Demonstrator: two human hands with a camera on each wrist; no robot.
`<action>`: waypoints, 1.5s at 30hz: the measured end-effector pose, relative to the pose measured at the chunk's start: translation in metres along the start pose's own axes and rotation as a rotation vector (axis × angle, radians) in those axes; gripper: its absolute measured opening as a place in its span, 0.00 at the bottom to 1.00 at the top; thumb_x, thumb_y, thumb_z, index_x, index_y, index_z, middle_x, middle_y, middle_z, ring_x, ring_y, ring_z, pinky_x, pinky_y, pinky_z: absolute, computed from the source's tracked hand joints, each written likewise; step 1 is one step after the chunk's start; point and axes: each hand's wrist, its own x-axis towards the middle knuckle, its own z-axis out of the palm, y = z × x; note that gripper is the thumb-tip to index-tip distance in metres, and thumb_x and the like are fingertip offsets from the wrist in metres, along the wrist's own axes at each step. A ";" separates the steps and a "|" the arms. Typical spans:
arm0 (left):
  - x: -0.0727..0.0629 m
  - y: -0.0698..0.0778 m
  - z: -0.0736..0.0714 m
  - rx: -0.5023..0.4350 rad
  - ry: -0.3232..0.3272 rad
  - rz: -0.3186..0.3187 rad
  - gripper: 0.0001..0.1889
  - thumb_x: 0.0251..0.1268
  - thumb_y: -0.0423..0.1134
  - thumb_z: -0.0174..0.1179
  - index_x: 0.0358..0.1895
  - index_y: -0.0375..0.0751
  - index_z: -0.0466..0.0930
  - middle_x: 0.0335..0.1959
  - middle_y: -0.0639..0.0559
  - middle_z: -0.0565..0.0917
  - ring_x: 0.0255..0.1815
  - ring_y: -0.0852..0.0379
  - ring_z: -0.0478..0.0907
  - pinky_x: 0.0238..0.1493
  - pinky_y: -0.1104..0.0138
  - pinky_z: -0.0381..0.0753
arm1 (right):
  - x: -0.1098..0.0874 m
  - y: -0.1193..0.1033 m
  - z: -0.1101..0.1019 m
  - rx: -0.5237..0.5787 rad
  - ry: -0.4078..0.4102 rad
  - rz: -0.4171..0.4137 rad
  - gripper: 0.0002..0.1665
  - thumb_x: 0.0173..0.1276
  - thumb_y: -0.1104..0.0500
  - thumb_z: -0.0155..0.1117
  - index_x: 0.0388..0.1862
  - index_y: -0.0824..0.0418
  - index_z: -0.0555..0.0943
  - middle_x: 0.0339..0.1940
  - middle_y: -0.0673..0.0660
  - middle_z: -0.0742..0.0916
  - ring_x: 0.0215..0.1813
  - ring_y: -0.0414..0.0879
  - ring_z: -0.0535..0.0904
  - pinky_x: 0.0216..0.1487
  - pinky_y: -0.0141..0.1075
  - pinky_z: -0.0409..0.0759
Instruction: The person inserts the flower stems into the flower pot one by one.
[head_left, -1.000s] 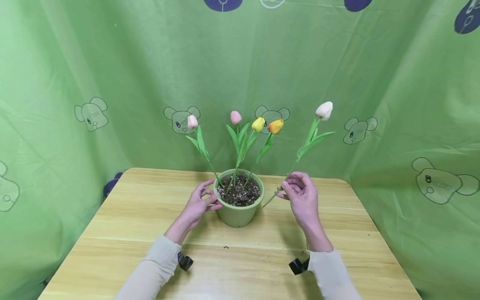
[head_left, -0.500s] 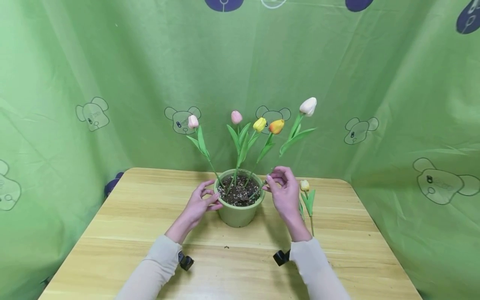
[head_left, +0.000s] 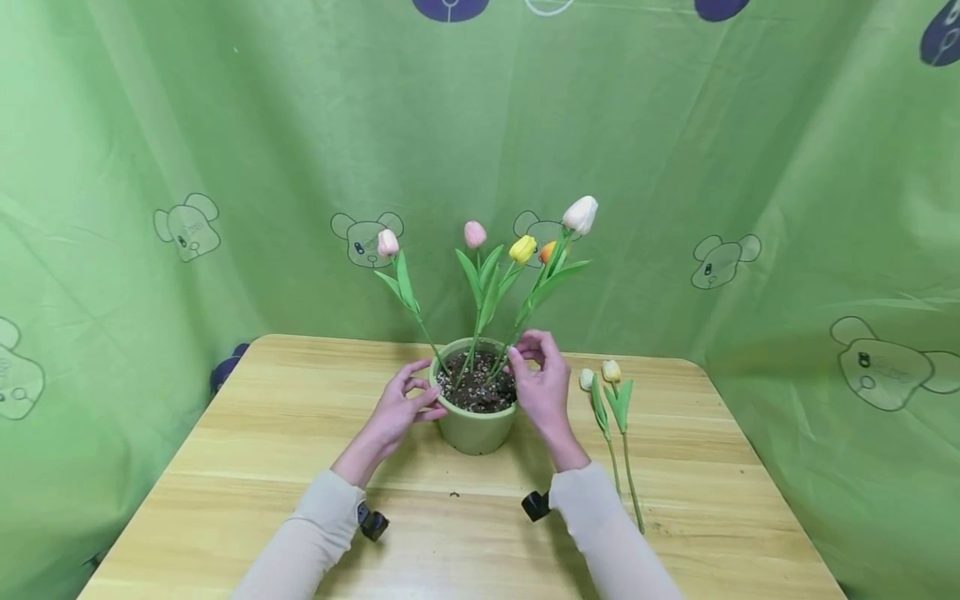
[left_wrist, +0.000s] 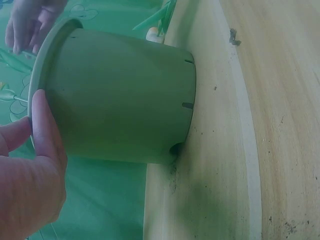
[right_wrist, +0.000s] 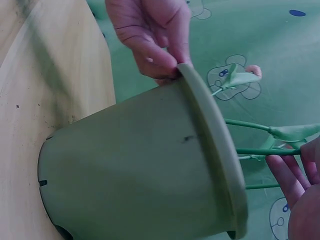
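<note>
A green flowerpot (head_left: 474,433) filled with dark soil (head_left: 480,395) stands upright on the table. My left hand (head_left: 400,402) holds its rim at the left, thumb and fingers pinching the edge, as the right wrist view also shows. Over the right side of the pot, my right hand (head_left: 543,385) pinches the green stem (right_wrist: 265,151) of a white tulip (head_left: 580,216), whose lower end points down into the pot. Two pink tulips, one left (head_left: 387,243) and one central (head_left: 475,235), a yellow tulip (head_left: 522,249) and an orange tulip (head_left: 547,252) rise from the soil.
Two more tulips, one white (head_left: 587,380) and one pale yellow (head_left: 611,372), lie on the wooden table (head_left: 262,442) right of the pot. Small dark crumbs dot the tabletop. A green curtain (head_left: 420,108) with bear drawings hangs around the back and sides.
My right hand has carried the white tulip leftward from beside the pot to over its soil, revealing the two tulips lying on the table. My left hand has stayed at the rim.
</note>
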 end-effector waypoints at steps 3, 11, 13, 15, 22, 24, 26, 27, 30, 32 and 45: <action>0.000 0.000 0.000 0.001 -0.007 0.000 0.36 0.73 0.23 0.56 0.81 0.39 0.55 0.47 0.45 0.74 0.36 0.55 0.86 0.50 0.63 0.94 | 0.001 0.003 0.005 -0.026 0.005 -0.020 0.14 0.67 0.77 0.65 0.50 0.71 0.78 0.41 0.67 0.83 0.40 0.45 0.81 0.40 0.48 0.95; -0.001 0.001 0.001 -0.002 -0.003 -0.001 0.36 0.73 0.23 0.56 0.81 0.40 0.56 0.47 0.45 0.74 0.35 0.55 0.86 0.50 0.63 0.94 | 0.003 0.008 0.013 -0.078 -0.016 -0.081 0.13 0.68 0.75 0.66 0.50 0.69 0.79 0.41 0.66 0.85 0.41 0.54 0.83 0.40 0.55 0.94; -0.001 0.000 0.001 -0.003 -0.003 -0.002 0.36 0.73 0.23 0.56 0.81 0.40 0.56 0.47 0.45 0.74 0.35 0.54 0.86 0.50 0.63 0.94 | 0.003 0.010 0.015 -0.100 -0.022 -0.088 0.13 0.68 0.74 0.66 0.50 0.69 0.79 0.41 0.66 0.85 0.42 0.56 0.84 0.40 0.54 0.94; -0.001 0.001 0.001 -0.003 0.000 -0.002 0.36 0.73 0.23 0.56 0.80 0.40 0.56 0.47 0.45 0.74 0.35 0.54 0.86 0.50 0.63 0.94 | 0.003 0.013 0.016 -0.113 -0.028 -0.095 0.13 0.68 0.74 0.66 0.50 0.69 0.79 0.41 0.66 0.85 0.43 0.57 0.84 0.41 0.53 0.94; -0.001 0.000 0.002 -0.007 0.001 -0.001 0.36 0.72 0.23 0.56 0.80 0.40 0.57 0.46 0.46 0.74 0.35 0.55 0.86 0.50 0.63 0.94 | 0.002 0.019 0.020 -0.154 -0.047 -0.113 0.13 0.70 0.72 0.66 0.51 0.69 0.79 0.42 0.66 0.85 0.44 0.57 0.84 0.42 0.50 0.95; 0.000 0.000 0.002 -0.009 0.000 -0.001 0.36 0.73 0.23 0.56 0.80 0.39 0.56 0.46 0.46 0.74 0.35 0.55 0.86 0.50 0.62 0.94 | 0.001 0.021 0.021 -0.176 -0.047 -0.124 0.12 0.70 0.72 0.66 0.51 0.69 0.80 0.42 0.65 0.85 0.44 0.56 0.84 0.41 0.45 0.95; 0.000 0.000 0.002 -0.010 -0.001 0.000 0.36 0.73 0.23 0.56 0.80 0.39 0.56 0.46 0.46 0.74 0.35 0.54 0.86 0.50 0.62 0.94 | 0.001 0.022 0.021 -0.200 -0.045 -0.139 0.12 0.70 0.71 0.67 0.51 0.68 0.80 0.42 0.65 0.86 0.44 0.56 0.84 0.40 0.38 0.95; 0.001 0.000 0.002 -0.009 -0.002 0.000 0.36 0.73 0.23 0.56 0.80 0.39 0.56 0.46 0.46 0.74 0.35 0.54 0.86 0.50 0.62 0.94 | 0.001 0.023 0.021 -0.212 -0.045 -0.144 0.12 0.70 0.70 0.67 0.51 0.68 0.80 0.42 0.64 0.86 0.44 0.56 0.84 0.39 0.36 0.94; 0.001 -0.001 0.001 -0.008 -0.003 -0.001 0.36 0.73 0.23 0.57 0.80 0.40 0.56 0.46 0.46 0.74 0.35 0.54 0.86 0.49 0.62 0.94 | 0.001 0.025 0.022 -0.244 -0.046 -0.159 0.12 0.70 0.70 0.67 0.50 0.67 0.81 0.42 0.63 0.86 0.44 0.55 0.84 0.38 0.31 0.92; 0.000 0.000 0.001 -0.005 -0.002 0.000 0.36 0.72 0.23 0.57 0.80 0.40 0.56 0.46 0.46 0.74 0.35 0.54 0.86 0.50 0.62 0.94 | 0.001 0.027 0.023 -0.253 -0.055 -0.159 0.12 0.70 0.69 0.67 0.50 0.66 0.81 0.42 0.63 0.86 0.44 0.54 0.83 0.37 0.30 0.91; 0.000 0.001 0.000 -0.008 0.005 -0.002 0.36 0.72 0.22 0.57 0.80 0.40 0.57 0.46 0.46 0.74 0.35 0.55 0.86 0.49 0.63 0.94 | 0.002 0.028 0.027 -0.307 -0.127 -0.134 0.12 0.70 0.68 0.67 0.52 0.66 0.81 0.43 0.62 0.86 0.45 0.53 0.83 0.39 0.34 0.91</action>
